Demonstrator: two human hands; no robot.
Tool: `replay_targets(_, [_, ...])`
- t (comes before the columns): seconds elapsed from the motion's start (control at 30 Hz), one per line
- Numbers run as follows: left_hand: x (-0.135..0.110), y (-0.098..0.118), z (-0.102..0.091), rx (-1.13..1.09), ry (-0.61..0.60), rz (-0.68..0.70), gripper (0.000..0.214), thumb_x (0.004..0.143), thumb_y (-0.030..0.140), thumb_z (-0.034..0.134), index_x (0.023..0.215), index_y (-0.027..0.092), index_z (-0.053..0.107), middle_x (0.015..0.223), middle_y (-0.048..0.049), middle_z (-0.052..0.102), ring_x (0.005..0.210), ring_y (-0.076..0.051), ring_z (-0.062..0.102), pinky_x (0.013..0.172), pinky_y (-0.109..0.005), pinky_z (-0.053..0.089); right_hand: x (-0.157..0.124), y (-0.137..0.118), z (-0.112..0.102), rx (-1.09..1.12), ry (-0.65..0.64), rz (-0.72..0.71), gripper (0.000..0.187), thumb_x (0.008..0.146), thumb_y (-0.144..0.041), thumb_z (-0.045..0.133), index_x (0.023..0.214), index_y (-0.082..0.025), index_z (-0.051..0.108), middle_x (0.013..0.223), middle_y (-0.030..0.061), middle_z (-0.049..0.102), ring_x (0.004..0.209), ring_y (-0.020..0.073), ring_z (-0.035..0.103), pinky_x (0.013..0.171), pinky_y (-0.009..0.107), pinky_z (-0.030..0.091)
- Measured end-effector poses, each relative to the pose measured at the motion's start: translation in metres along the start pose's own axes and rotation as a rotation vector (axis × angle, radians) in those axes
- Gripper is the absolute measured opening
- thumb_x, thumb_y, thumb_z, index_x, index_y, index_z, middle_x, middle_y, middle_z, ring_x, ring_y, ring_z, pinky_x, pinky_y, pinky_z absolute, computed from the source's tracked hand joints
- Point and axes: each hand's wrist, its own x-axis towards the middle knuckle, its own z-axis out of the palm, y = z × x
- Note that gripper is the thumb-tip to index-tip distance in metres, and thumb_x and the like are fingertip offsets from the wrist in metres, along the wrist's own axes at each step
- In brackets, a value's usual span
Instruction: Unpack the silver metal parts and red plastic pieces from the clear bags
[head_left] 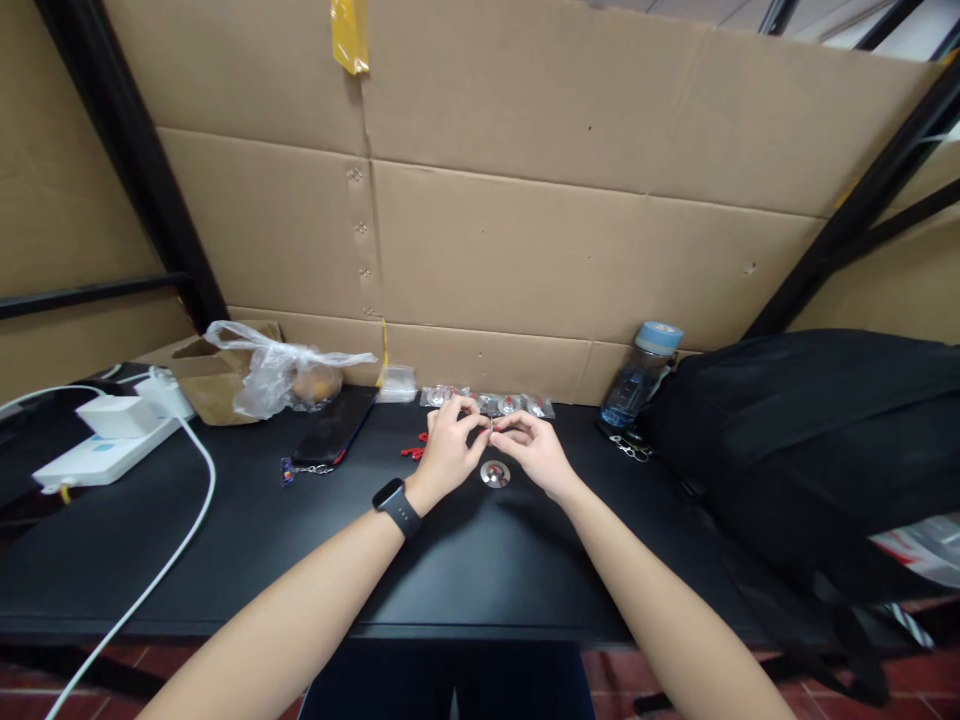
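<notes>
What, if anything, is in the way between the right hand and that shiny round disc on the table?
Nothing visible: the round silver disc lies uncovered on the black table, close by the right hand. That hand is busy, though: together with the left hand, it pinches a small part too tiny to identify.

So we've got a black bench (480, 590) with a shiny disc (495, 474), some red bits (413, 453), clear packets (538, 406), a dark phone-looking slab (335, 425), white power strip (101, 458), blue-lidded bottle (634, 385) and black backpack (795, 430) on it.
</notes>
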Motion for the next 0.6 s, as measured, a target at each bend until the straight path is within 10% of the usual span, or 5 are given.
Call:
replay_targets(0.47, [0.005, -0.005, -0.003, -0.143, -0.073, -0.079, 0.024, 0.103, 0.032, 0.043, 0.110, 0.026, 0.065, 0.114, -0.0048, 0.062, 0.115, -0.021, 0.055, 0.095, -0.037, 0.038, 0.003, 0.009, -0.013, -0.572, 0.000, -0.164, 0.023, 0.092, -0.040, 0.059, 0.083, -0.020, 0.066, 0.118, 0.0082, 0.060, 0.107, 0.0216, 0.061, 0.081, 0.032, 0.051])
replay_targets(0.6, [0.003, -0.008, 0.000, -0.102, -0.241, 0.004, 0.017, 0.093, 0.038, 0.061, 0.104, 0.028, 0.070, 0.115, -0.0028, 0.064, 0.113, -0.023, 0.056, 0.093, -0.037, 0.038, 0.002, 0.004, -0.012, -0.611, -0.010, -0.205, 0.021, 0.093, -0.039, 0.057, 0.086, -0.021, 0.066, 0.122, 0.0083, 0.058, 0.110, 0.0209, 0.059, 0.085, 0.032, 0.050])
